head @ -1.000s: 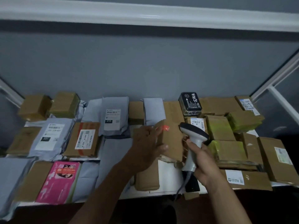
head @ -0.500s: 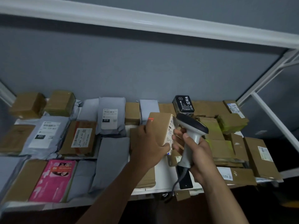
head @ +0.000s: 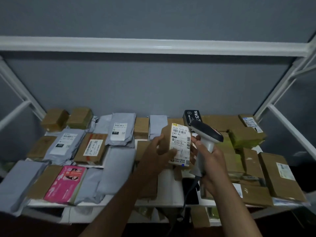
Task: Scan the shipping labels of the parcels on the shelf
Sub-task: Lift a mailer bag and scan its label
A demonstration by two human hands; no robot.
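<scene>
White shelf [head: 119, 203] against grey wall, packed with parcels. Left hand [head: 158, 153] fingers curled round small cardboard box [head: 168, 139], thumb on its shipping label [head: 181, 144]; box held upright above shelf centre, label facing camera. Right hand [head: 211, 165] at 3 o'clock, just beside it, fingers wrapped on scanner [head: 206, 139] grip. Pink parcel [head: 65, 183] at 8 o'clock, grey mailer [head: 119, 130] at 10.

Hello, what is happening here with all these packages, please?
A person is scanning parcels on a white shelf. The left hand holds up a small cardboard box, its shipping label turned toward the camera. The right hand grips a handheld scanner right beside the box. Many other parcels, brown boxes and grey mailer bags, lie on the shelf.
</scene>
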